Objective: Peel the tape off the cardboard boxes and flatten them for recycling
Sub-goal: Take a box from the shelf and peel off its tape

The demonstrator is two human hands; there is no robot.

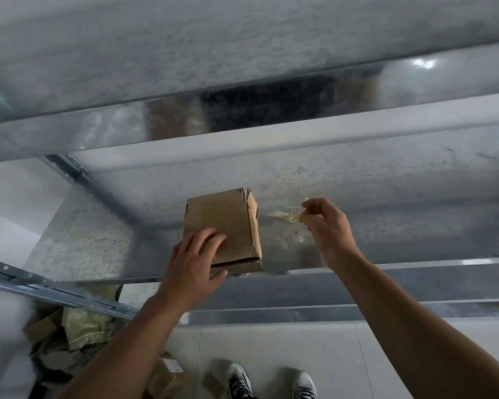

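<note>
Here, left hand (193,266) flat atop box (225,217), tape (285,216) alongside in pinch of right hand (326,223).

a metal-framed shelf (386,182) with a pale speckled board spans the middle of the frame. a small cardboard box (228,217) lies on it at centre, its near end at the shelf's front edge. at lower left, a heap of cardboard scraps (69,326) lies on the white tiled floor (271,355).

Near corner of cardboard box (228,217) beneath left hand (193,269); shoes (238,381) beyond bottom edge.
</note>
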